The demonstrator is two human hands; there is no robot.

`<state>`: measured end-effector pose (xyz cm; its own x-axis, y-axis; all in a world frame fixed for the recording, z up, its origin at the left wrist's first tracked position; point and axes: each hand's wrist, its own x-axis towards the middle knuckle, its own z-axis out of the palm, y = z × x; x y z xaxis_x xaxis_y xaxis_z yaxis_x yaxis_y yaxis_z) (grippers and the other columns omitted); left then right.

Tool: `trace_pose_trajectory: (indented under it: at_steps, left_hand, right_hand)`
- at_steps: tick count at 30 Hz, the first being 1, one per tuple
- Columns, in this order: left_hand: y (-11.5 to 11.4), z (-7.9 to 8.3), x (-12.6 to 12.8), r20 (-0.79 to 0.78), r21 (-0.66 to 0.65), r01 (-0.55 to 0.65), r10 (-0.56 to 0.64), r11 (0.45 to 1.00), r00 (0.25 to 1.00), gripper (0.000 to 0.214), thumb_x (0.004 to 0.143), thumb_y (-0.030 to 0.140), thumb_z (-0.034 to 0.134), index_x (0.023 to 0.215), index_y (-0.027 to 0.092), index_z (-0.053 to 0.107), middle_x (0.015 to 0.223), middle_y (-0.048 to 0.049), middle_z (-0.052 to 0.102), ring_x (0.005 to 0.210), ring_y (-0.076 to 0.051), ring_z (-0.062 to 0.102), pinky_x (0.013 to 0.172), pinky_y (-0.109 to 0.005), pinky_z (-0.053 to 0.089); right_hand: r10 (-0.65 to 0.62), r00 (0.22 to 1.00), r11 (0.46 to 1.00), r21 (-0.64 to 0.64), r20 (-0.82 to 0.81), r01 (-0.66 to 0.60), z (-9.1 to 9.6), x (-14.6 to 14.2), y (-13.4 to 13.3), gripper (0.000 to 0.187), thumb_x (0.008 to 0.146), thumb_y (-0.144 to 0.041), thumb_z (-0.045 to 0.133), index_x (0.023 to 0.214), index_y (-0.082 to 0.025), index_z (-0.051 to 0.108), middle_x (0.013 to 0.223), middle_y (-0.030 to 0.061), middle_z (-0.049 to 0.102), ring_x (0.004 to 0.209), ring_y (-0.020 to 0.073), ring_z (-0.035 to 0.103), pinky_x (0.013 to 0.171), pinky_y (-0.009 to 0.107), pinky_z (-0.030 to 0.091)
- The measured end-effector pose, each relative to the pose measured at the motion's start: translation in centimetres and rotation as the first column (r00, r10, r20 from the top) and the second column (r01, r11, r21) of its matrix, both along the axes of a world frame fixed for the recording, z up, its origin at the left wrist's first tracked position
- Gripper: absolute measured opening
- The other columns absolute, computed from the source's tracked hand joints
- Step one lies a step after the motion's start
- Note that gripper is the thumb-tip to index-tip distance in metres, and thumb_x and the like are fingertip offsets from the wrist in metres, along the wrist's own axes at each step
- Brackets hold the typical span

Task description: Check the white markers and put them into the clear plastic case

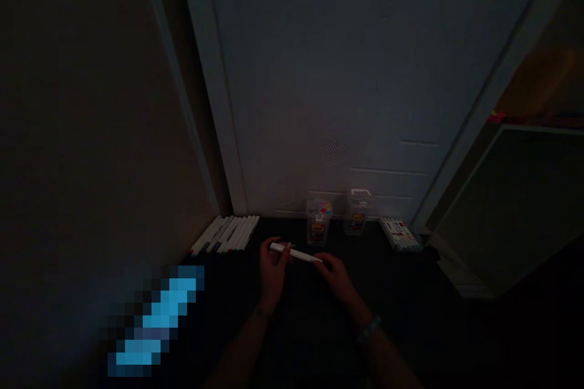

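Observation:
The scene is very dark. Both hands hold one white marker pen level over a dark floor. My left hand grips its left end with fingers curled round it. My right hand pinches its right end; a band sits on that wrist. A row of several white markers lies on the floor to the left, near the wall.
Two clear plastic marker tubs stand against a white door. A flat pack of markers lies to their right. A pale cabinet stands at right, and a wall at left. A blurred blue patch shows at lower left.

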<state>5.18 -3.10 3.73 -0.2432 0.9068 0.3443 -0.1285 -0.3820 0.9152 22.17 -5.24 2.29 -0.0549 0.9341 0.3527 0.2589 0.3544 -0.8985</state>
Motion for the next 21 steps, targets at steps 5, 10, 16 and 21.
trace_pose_trajectory:
  at_steps: [5, 10, 16, 21]
  left_hand:
    - [1.0, -0.8, -0.4, -0.145, -0.024, 0.028, -0.031, 0.999, 0.989, 0.028, 0.076, 0.035, 0.058, 0.098, 0.018, 0.053, 0.088, -0.0036, 0.062, 0.076, -0.014, 0.062, 0.070, -0.028, 0.051]
    - [1.0, -2.2, 0.1, -0.442, -0.072, 0.272, -0.275, 0.960, 0.854, 0.028, 0.074, 0.033, 0.060, 0.098, 0.020, 0.062, 0.100, -0.0056, 0.063, 0.084, -0.017, 0.062, 0.078, -0.031, 0.051]
    - [1.3, -3.5, 0.2, -0.455, -0.164, 0.397, -0.426, 0.903, 0.782, 0.030, 0.075, 0.023, 0.057, 0.104, 0.019, 0.062, 0.104, -0.0066, 0.066, 0.092, -0.018, 0.062, 0.086, -0.033, 0.048]
    - [1.2, -3.0, 0.1, -0.513, -0.140, 0.407, -0.418, 0.903, 0.750, 0.030, 0.072, 0.020, 0.060, 0.103, 0.019, 0.062, 0.104, -0.0065, 0.066, 0.092, -0.019, 0.062, 0.084, -0.032, 0.048]
  right_hand:
    - [-0.143, 0.967, 0.989, -0.066, -0.213, 0.132, 0.6, 0.4, 0.2, 0.029, 0.077, -0.043, 0.058, 0.092, -0.019, 0.064, 0.085, 0.0039, 0.066, 0.080, 0.0200, 0.060, 0.070, 0.029, 0.046]
    - [-0.299, 0.903, 0.948, 0.012, -0.310, 0.318, 1.3, 1.1, -0.3, 0.028, 0.079, -0.040, 0.056, 0.093, -0.017, 0.062, 0.087, 0.0055, 0.065, 0.081, 0.0190, 0.060, 0.072, 0.030, 0.047]
    - [-0.212, 0.972, 0.911, 0.381, 0.101, 0.159, 1.2, -0.6, -1.3, 0.015, 0.077, -0.030, 0.062, 0.090, -0.024, 0.064, 0.086, 0.0037, 0.064, 0.083, 0.0186, 0.057, 0.075, 0.032, 0.044]
    - [-0.182, 0.947, 0.899, 0.435, 0.265, 0.051, 0.3, -1.2, -1.0, 0.016, 0.079, -0.030, 0.060, 0.095, -0.025, 0.063, 0.084, 0.0031, 0.064, 0.079, 0.0183, 0.057, 0.069, 0.031, 0.045]
